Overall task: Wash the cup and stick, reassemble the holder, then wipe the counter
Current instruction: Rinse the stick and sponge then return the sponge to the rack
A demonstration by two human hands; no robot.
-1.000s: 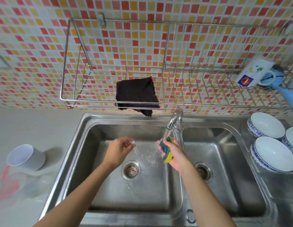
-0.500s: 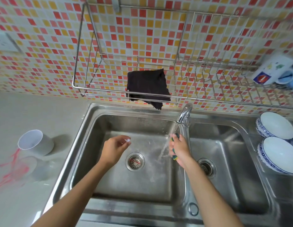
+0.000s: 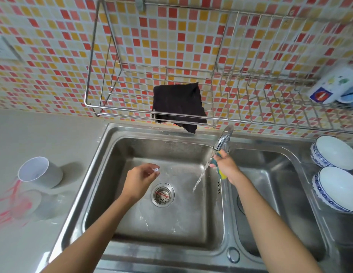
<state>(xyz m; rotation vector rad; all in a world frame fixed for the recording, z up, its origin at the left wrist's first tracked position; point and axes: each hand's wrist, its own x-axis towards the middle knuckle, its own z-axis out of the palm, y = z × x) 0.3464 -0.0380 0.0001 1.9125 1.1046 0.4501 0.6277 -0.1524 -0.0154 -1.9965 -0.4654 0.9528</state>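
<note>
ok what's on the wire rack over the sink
A black cloth hangs over the rack's front rail and a white mug lies at its far right. The cloth hides the bars behind it; the frame cuts off the mug.

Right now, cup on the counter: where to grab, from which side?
Take the cup round its mid wall, coming from above, thumb and fingers across the curved sides. It lies on its side on the counter, mouth toward the left, so the rim gives no top grip.
</note>
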